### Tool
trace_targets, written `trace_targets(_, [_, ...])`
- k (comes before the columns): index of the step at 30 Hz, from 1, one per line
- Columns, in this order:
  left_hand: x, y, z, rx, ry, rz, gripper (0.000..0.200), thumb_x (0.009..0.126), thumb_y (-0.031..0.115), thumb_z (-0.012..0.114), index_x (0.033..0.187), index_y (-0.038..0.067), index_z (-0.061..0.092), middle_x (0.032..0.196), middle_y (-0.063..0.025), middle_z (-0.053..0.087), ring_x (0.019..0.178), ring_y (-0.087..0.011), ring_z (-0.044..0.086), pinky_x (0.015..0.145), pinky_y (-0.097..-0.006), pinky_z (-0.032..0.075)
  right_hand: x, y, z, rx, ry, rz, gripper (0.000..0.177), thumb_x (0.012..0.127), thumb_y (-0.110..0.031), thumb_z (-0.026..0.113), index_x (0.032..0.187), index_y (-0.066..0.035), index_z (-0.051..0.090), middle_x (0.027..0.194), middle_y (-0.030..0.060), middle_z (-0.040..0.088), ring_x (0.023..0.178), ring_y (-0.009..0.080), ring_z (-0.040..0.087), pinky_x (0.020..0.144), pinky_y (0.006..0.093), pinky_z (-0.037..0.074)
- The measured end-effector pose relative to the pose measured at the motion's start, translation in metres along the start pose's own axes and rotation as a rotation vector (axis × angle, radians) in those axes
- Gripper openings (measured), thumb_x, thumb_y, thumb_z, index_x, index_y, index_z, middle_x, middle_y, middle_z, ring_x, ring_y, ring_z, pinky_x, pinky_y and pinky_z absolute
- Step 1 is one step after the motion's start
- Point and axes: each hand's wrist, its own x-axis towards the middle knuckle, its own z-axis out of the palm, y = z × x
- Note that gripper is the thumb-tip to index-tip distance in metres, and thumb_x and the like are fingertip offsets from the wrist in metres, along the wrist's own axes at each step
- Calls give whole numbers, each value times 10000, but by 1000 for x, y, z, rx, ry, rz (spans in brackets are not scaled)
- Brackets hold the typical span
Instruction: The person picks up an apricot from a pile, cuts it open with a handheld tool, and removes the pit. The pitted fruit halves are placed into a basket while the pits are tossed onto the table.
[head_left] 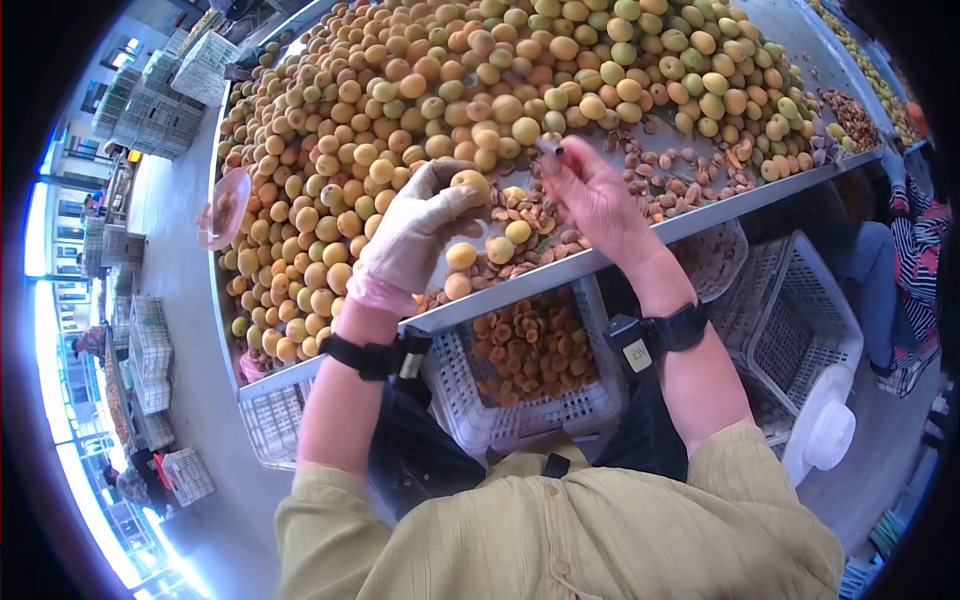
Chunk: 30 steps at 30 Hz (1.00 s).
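Note:
My left hand (425,225), in a pale glove, is closed around a yellow apricot (470,186) above the near edge of the table. To its right, my bare right hand (598,200) pinches a small blurred tool with a shiny tip (549,146). A few whole apricots (500,250) lie below the hands among brown apricot pits (540,225). Beyond the hands rises a large heap of apricots (400,85), orange, yellow and greenish. Under the table edge, between my knees, stands a white crate (465,425) holding halved apricots (535,345).
A raised metal rim (510,290) runs along the table's near side. A pink translucent bowl (224,208) sits at its left edge. Empty-looking crates (800,320) and a white stool-like object (820,430) stand to my right, near another seated person (875,270). Stacked crates (155,115) are far left.

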Motion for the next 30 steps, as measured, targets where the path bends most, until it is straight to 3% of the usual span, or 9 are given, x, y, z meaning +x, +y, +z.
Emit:
trace_targets(3, [-2,-4,12,-227,-32,140,436,905,217,559,1272,1,469,1065,-77,571,907,-175,560,724,-266,446,-9,-6,8,-2,-114,36,290,968,-348,542,932,-61,534,714,-63,379,661,55,337,574,223,343])
trace_targets(8, [11,-28,16,-411,-57,131,433,912,233,543,1283,20,471,1077,-59,580,901,-145,550,695,-256,433,-12,7,23,1,-78,-50,375,944,-295,588,1216,-63,474,925,23,598,798,89,555,717,219,467])
trace_targets(10, [13,-27,26,-295,-77,153,439,921,247,536,1292,25,463,1083,-47,583,922,-126,545,712,-245,429,-11,9,33,-96,51,-300,381,915,-247,634,1210,-66,475,955,57,620,834,118,600,736,263,500])
trace_targets(14, [10,-28,47,-374,69,198,478,913,203,606,1312,15,421,1166,-54,540,994,-129,547,892,-284,449,-14,17,44,-293,139,-315,376,913,-187,626,1220,-70,443,948,76,632,839,158,634,726,305,519])
trace_targets(16, [13,-31,30,-434,53,228,440,908,179,620,1276,16,443,1120,-51,553,999,-138,555,890,-282,454,-15,10,51,-320,132,-368,351,929,-192,605,1214,-82,432,928,57,627,814,132,617,714,283,507])
trace_targets(20, [3,-12,14,-258,58,176,406,911,190,616,1243,7,470,1068,-45,566,961,-144,574,824,-244,464,-15,4,40,84,-70,-73,245,967,-281,554,1066,-59,519,752,-37,459,667,62,395,602,204,369])
trace_targets(22, [-3,-7,14,-244,98,203,432,905,182,621,1264,2,463,1073,-47,567,948,-135,570,806,-238,462,-13,-2,25,-154,-84,-48,260,971,-304,542,1015,-48,544,716,-44,447,665,57,391,595,206,365])
trace_targets(26, [-4,-7,0,-55,162,265,502,890,164,628,1319,-11,435,1093,-49,566,903,-101,550,763,-224,454,-16,-4,17,-87,-103,-13,313,964,-357,542,993,-46,553,688,-32,447,652,67,391,582,218,361])
trace_targets(30, [-2,-8,-9,15,159,241,515,858,158,677,1290,-15,458,1049,-36,580,837,-73,543,704,-196,444,-16,-3,15,-267,-153,-44,385,938,-423,560,932,-38,539,639,-2,441,608,94,400,551,254,367])
